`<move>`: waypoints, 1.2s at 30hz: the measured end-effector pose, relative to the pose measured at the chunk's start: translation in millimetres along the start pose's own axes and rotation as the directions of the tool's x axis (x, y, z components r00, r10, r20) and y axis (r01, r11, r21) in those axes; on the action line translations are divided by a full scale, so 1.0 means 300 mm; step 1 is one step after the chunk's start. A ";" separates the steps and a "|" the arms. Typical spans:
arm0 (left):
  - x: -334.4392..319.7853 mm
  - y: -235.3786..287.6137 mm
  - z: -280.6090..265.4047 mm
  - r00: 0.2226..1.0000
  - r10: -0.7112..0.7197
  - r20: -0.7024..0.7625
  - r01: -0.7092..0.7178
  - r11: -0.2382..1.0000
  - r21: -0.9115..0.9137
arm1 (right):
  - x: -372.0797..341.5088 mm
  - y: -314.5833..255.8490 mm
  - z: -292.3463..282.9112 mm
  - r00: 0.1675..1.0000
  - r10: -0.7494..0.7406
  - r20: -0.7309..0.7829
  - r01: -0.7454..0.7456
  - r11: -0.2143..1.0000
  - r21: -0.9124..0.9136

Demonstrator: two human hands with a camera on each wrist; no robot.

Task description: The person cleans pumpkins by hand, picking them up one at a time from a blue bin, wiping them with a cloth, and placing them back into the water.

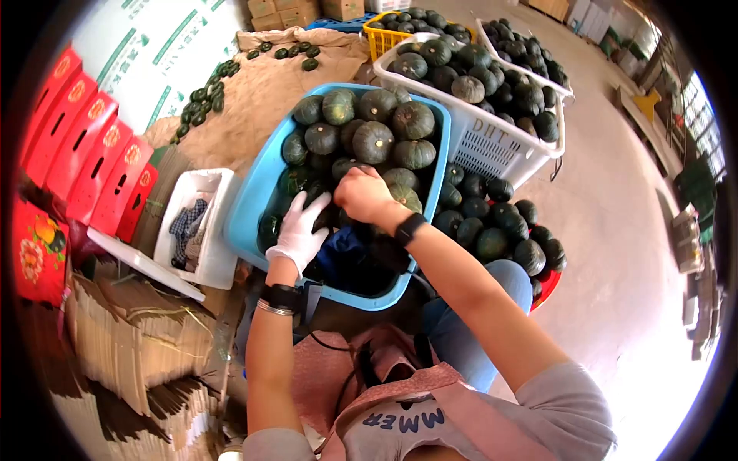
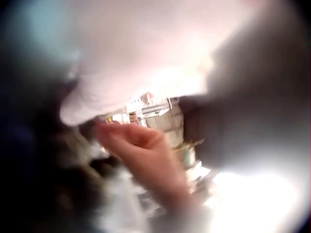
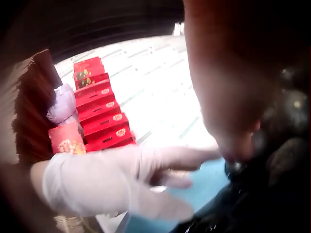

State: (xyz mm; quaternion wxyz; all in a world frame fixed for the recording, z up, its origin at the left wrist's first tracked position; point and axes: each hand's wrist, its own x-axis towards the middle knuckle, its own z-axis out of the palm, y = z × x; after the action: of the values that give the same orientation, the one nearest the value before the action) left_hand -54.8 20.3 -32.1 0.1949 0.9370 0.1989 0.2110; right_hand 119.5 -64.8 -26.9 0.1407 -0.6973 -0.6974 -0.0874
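A white glove covers my left hand [image 1: 300, 230], whose fingers are spread over the left part of a blue tub [image 1: 246, 207]. Bare and curled, my right hand [image 1: 365, 196] is just beside the gloved fingertips, above dark green squashes [image 1: 373, 143] in the tub. In the right wrist view the gloved hand [image 3: 116, 182] reaches toward the fingertips of the right hand [image 3: 233, 131]; whether those pinch the glove's tip cannot be told. The left wrist view is blurred, with the curled right hand [image 2: 146, 158] below the white glove [image 2: 116, 73]. Dark blue cloth [image 1: 342, 253] lies in the tub.
Behind the tub's right side are white crates [image 1: 500, 146] of squashes and a yellow crate [image 1: 382, 42]. More squashes [image 1: 492, 242] are piled at the right. At the left are a foam box [image 1: 219, 261], red cartons [image 1: 96, 154] and stacked cardboard [image 1: 115, 338].
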 end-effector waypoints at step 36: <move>-0.015 0.329 -0.060 0.939 0.199 -0.282 -0.303 0.865 -0.399 | 0.156 -0.003 -0.287 0.557 0.825 -0.091 0.457 -0.213 0.863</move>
State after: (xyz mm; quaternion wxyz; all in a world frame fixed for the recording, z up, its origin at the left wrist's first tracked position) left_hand -38.4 -59.9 25.7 0.3458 0.8561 0.0434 0.3816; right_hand 125.6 -47.9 69.3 0.9043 -0.3171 -0.1873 0.2158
